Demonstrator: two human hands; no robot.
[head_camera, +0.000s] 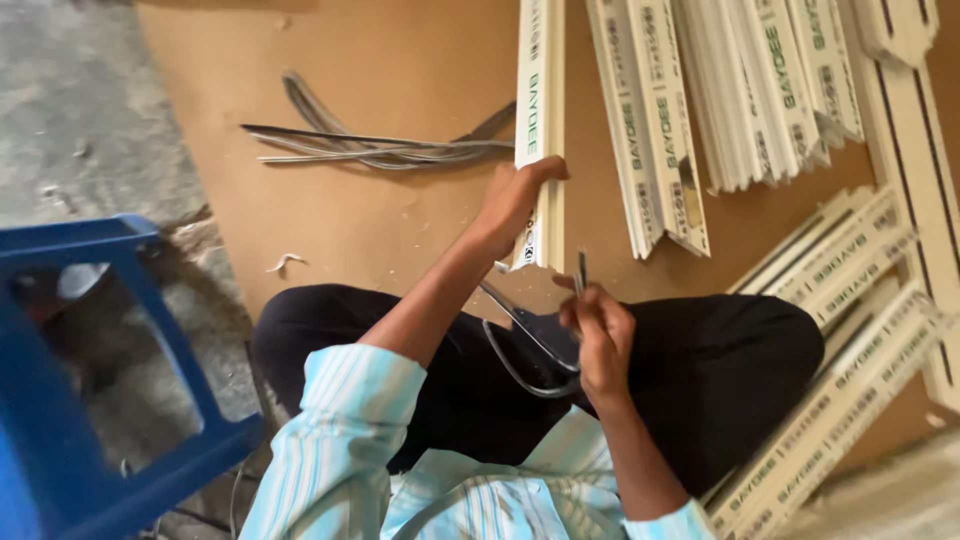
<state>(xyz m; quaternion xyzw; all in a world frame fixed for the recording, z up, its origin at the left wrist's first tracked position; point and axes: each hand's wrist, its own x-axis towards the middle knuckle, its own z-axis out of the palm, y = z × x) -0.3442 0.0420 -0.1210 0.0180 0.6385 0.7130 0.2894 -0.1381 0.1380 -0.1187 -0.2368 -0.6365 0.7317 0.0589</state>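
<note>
Left hand clamped around long white plastic profile strip, running toward twelve o'clock. Right hand, at five o'clock, pinching thin grey rubber gasket strip, looping over dark lap. Bundle of grey strips at ten o'clock on brown board.

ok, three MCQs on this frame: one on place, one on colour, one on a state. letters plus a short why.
1. Where is the loose bundle of grey strips?
A. on the brown board, on the left-hand side of the held profile
B. on the blue stool
C. across the lap

2. What colour is the plastic stool?
A. red
B. blue
C. white

3. What is the left hand doing?
A. resting open on the floor
B. gripping the white profile strip
C. holding scissors

Answers: 1 A, the bundle lies on the brown board. 2 B, its frame is plainly blue. 3 B, its fingers wrap the strip's edge, while the right hand pinches a thin grey strip.
</note>
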